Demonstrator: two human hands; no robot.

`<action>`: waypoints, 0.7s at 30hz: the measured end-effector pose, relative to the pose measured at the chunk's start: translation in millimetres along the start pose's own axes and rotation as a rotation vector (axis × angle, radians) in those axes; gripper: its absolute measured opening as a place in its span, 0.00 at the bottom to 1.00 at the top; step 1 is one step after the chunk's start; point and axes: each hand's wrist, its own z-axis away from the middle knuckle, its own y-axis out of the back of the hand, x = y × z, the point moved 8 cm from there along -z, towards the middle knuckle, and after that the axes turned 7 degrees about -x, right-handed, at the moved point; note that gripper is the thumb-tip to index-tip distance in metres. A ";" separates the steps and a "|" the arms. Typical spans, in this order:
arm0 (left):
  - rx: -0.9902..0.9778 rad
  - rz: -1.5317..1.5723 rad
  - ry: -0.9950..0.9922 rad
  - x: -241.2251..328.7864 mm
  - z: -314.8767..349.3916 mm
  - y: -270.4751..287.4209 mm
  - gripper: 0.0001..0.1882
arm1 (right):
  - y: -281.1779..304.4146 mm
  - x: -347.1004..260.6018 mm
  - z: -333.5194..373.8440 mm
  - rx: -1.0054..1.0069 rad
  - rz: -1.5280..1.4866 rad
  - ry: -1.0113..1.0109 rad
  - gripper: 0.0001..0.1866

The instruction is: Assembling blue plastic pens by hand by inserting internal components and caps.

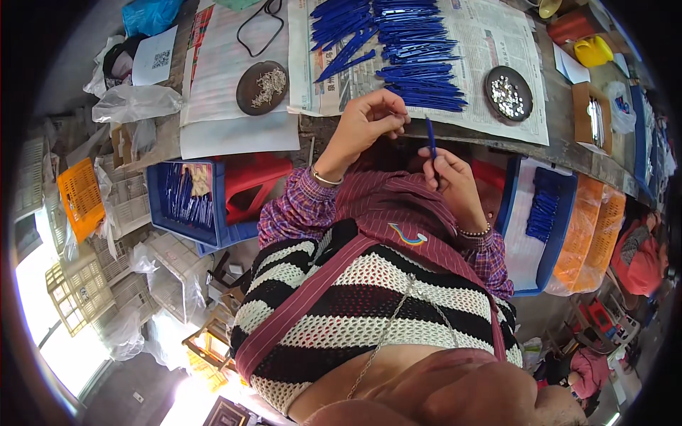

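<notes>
My left hand is raised over the table's front edge, thumb and forefinger pinched together on something too small to make out. Just right of it, my right hand grips a slim blue strip by its lower end, the narrow tip pointing up towards the left fingertips. Beyond both hands, stacked blue strips cover part of a newspaper sheet. A dark round dish with small pale pieces sits to the left. Another dark dish, holding shiny silver discs, stands to the right.
Blue crates flank my lap: the left crate and right crate both hold blue strips. A black cord loop lies at the far left of the table. Orange baskets stand at right; a cardboard box sits on the table's right end.
</notes>
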 end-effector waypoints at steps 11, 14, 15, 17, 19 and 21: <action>-0.016 0.039 -0.037 -2.0 14.3 -9.9 0.06 | 6.1 -1.1 14.4 -0.106 -0.626 0.073 0.10; 0.004 -0.001 -0.096 1.5 18.1 -11.0 0.06 | 9.6 -3.7 17.4 -0.110 -0.621 0.130 0.10; 0.006 0.025 -0.100 1.3 17.8 -11.1 0.07 | 11.4 -5.7 18.3 -0.097 -0.600 0.148 0.10; -0.003 -0.004 -0.120 1.9 20.2 -10.8 0.07 | 11.0 -6.7 22.0 -0.071 -0.560 0.170 0.10; -0.003 -0.021 -0.128 0.3 21.4 -11.6 0.07 | 10.4 -7.8 25.2 -0.043 -0.518 0.177 0.10; 0.006 -0.024 -0.123 -2.6 22.3 -11.6 0.08 | 10.5 -7.2 27.1 -0.030 -0.509 0.176 0.10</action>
